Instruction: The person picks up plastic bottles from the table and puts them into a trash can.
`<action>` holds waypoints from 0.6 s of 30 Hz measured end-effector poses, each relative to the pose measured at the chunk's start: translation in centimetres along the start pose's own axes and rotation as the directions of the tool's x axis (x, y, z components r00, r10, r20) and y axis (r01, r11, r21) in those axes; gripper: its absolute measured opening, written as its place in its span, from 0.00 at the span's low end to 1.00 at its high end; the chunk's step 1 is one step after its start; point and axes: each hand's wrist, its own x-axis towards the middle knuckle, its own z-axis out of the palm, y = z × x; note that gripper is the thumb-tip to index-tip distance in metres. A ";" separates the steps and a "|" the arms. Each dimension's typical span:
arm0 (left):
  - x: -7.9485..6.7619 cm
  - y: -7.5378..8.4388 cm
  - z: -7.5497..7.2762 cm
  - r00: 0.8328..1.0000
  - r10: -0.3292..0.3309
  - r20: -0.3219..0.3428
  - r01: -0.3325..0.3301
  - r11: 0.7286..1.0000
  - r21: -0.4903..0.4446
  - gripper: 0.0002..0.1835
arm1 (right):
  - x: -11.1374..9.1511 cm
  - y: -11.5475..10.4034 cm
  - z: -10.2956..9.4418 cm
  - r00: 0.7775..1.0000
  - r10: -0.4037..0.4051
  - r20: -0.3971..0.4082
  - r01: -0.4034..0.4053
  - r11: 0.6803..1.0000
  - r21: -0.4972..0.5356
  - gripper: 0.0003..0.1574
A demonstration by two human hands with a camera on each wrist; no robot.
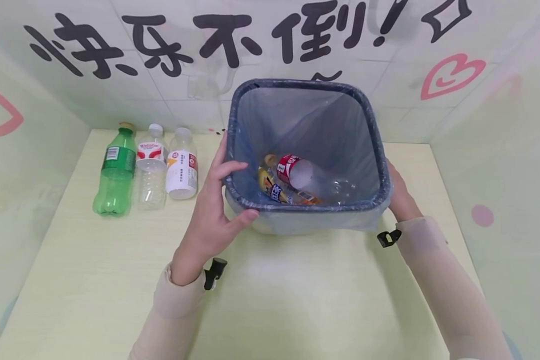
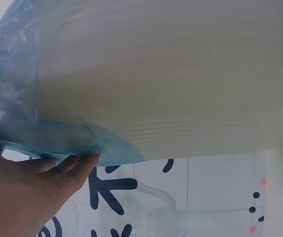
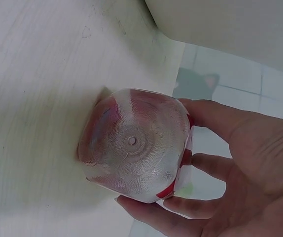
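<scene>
My left hand (image 1: 207, 215) grips the left rim of a trash can (image 1: 312, 206), with the thumb at the front corner and a finger over the edge. A translucent blue liner bag (image 2: 18, 128) is folded over the rim. My right hand (image 1: 402, 195) is beyond the can's right side, its fingers hidden in the head view. In the right wrist view it holds a clear plastic bottle (image 3: 134, 145) with some red on it, the base facing the camera. Inside the can lie a bottle with a red label (image 1: 290, 170), a yellow-labelled bottle (image 1: 270, 185) and other clear plastic.
Left of the can, a green bottle (image 1: 114, 175), a clear bottle with a red-and-white label (image 1: 152, 170) and a white-labelled bottle (image 1: 181, 170) are lined up on the pale table (image 1: 288, 300). Walls with printed characters and hearts enclose the back and sides.
</scene>
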 end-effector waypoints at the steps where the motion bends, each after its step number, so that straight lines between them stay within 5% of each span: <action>1: 0.0 0.0 0.0 1.000 0.000 0.000 0.000 1.000 0.000 0.40 | 0.1 0.1 0.0 1.000 0.003 0.000 -0.003 1.000 0.005 0.31; 10: 0.1 0.0 0.0 1.000 0.010 -0.003 -0.010 1.000 -0.005 0.39 | 1.0 1.7 0.9 0.999 0.046 -0.029 -0.047 0.998 -0.038 0.30; 16: 0.0 0.0 0.0 1.000 0.006 -0.008 -0.006 1.000 -0.003 0.39 | 6.3 11.4 5.2 0.973 0.007 -0.232 -0.044 0.987 -0.152 0.34; 18: 0.0 -0.1 0.0 1.000 0.002 -0.007 -0.002 1.000 -0.001 0.40 | 7.9 14.4 6.3 0.973 0.028 -0.231 -0.065 0.986 -0.153 0.35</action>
